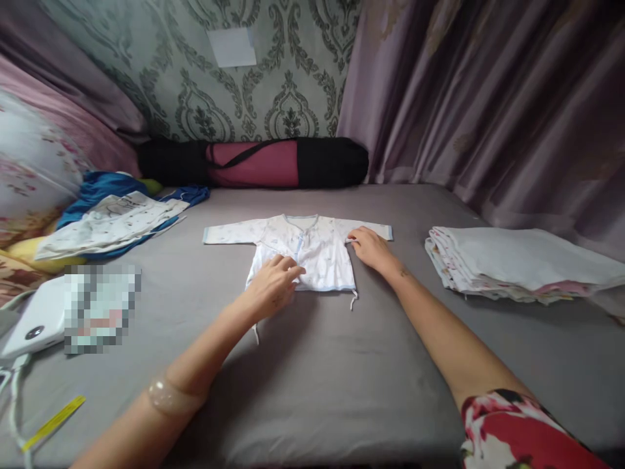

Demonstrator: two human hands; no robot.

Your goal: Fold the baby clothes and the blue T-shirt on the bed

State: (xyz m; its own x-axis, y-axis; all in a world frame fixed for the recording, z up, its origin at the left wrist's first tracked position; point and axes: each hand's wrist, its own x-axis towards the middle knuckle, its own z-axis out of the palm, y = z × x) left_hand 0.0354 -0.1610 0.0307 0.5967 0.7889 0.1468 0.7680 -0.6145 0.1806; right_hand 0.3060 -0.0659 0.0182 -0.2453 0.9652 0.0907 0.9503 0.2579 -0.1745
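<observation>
A small white baby shirt [322, 260] with pale blue trim and a faint print lies spread flat on the grey bed sheet [322, 378], both sleeves stretched out sideways. Thin white ties hang from its lower corners. My left hand [276, 283] rests over the lower left front of the shirt, fingers spread and loosely bent, hiding part of the hem. At the underarm of the right-hand sleeve, the fingertips of my right hand [370, 247] are closed on the cloth.
A stack of folded cloths [517, 260] lies at the right. Crumpled clothes [117, 221] are on the left, above a white power bank [43, 316] with a cable and a yellow strip [53, 423]. A black and maroon bag [254, 163] lies along the wall.
</observation>
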